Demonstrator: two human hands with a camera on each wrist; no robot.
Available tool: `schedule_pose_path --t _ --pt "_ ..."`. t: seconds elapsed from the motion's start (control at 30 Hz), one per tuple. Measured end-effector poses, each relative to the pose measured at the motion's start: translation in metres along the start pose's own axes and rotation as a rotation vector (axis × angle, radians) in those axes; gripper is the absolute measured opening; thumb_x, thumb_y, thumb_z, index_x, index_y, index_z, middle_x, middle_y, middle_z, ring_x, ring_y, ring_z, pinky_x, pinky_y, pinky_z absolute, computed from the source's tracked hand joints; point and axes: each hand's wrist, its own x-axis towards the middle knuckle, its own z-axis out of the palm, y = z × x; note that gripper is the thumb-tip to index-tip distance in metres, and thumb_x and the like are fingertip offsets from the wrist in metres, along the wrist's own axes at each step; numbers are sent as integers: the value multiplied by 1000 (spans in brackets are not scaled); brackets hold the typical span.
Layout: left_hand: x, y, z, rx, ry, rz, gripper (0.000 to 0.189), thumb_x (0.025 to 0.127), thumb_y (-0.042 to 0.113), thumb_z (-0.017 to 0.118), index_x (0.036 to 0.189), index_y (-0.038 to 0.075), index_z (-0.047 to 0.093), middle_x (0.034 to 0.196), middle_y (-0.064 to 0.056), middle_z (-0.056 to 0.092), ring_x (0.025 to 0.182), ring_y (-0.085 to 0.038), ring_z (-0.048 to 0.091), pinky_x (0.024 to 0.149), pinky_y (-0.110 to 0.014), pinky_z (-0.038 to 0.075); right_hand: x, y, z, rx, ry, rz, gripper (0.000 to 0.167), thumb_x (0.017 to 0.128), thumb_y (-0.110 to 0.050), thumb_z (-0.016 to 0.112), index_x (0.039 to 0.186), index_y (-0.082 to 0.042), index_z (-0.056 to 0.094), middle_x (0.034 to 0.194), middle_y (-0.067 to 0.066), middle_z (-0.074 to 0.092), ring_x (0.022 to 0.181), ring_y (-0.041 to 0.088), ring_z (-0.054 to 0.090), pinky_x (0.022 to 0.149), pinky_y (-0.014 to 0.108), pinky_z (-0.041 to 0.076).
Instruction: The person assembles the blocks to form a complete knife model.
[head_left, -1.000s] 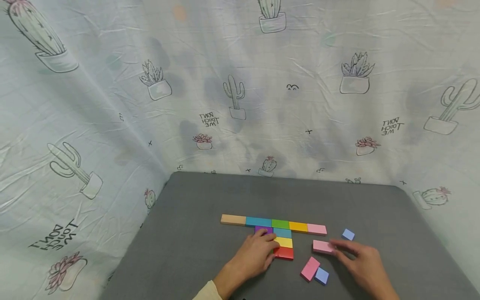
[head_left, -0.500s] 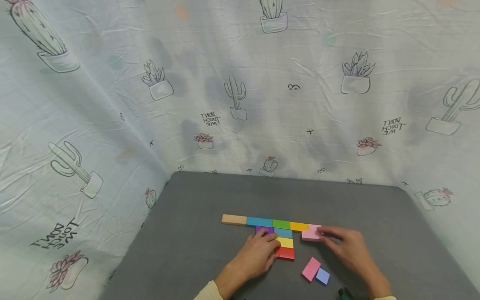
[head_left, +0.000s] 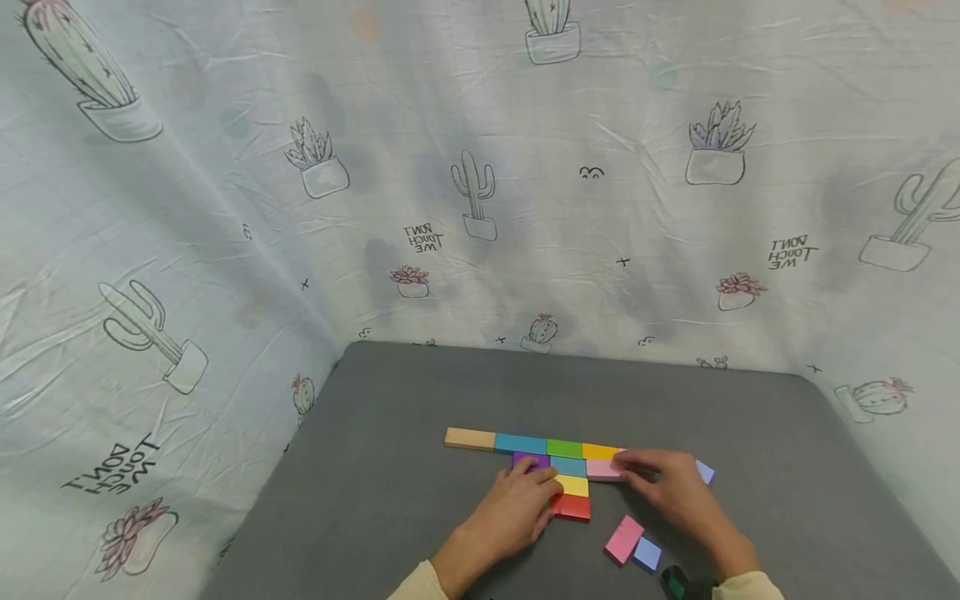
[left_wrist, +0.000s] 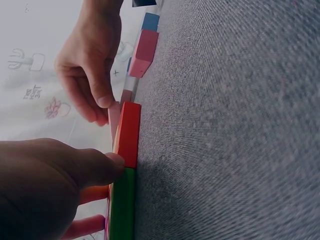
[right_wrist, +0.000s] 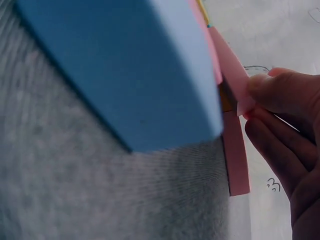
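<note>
Pink block [head_left: 602, 472], one: at the tabletop [head_left: 405, 392], about midway between left and right edges, just beside teal block [head_left: 567, 467]; pinched between thumb and fingers of right hand [head_left: 671, 492]. Left hand [head_left: 506, 510]: fingers spread over purple block [head_left: 529, 459] and yellow block [head_left: 574, 487]; thumb at the seam of red block [left_wrist: 129, 135] and dark green block [left_wrist: 123, 207]. Row roughly along the far edge, left to right: tan block [head_left: 470, 439], blue block [head_left: 521, 445], bright green block [head_left: 565, 449], amber block [head_left: 600, 452], end block [right_wrist: 236, 160], pink. Nearer the front edge: rose block [head_left: 624, 540] beside periwinkle block [head_left: 647, 554]. Behind the far edge: cactus-print cloth [head_left: 555, 117].
</note>
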Motion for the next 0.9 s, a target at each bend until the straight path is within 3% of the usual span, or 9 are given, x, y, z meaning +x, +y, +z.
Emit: schedule_pose_path --t 0.17,0.43,0.73,0.9 --pt "0 0 -1 4 5 -10 33 103 37 77 136 35 75 155 13 64 147 -21 52 109 -60 58 3 1 -1 -19 -54 -17 32 88 -5 90 116 -18 86 112 -6 84 103 16 79 92 46 66" --pt "1 0 -2 -1 0 -20 33 103 37 78 136 35 75 156 13 63 147 -21 51 109 -62 57 13 3 -2 -88 -133 -133 33 89 -7 90 119 -17 85 112 -5 84 104 22 80 93 49 66" --pt "1 -1 1 14 17 -4 33 102 37 78 134 35 75 155 13 64 147 -20 51 109 -59 58 21 -3 5 -70 -155 -234 34 87 -6 90 120 -13 84 111 -2 84 100 18 79 88 46 67" --pt "-1 -1 1 16 27 15 30 103 37 77 133 35 76 154 13 64 145 -20 52 108 -59 59 23 -1 8 -67 -162 -237 33 88 -5 90 119 -14 84 110 -3 84 99 13 78 86 44 68"
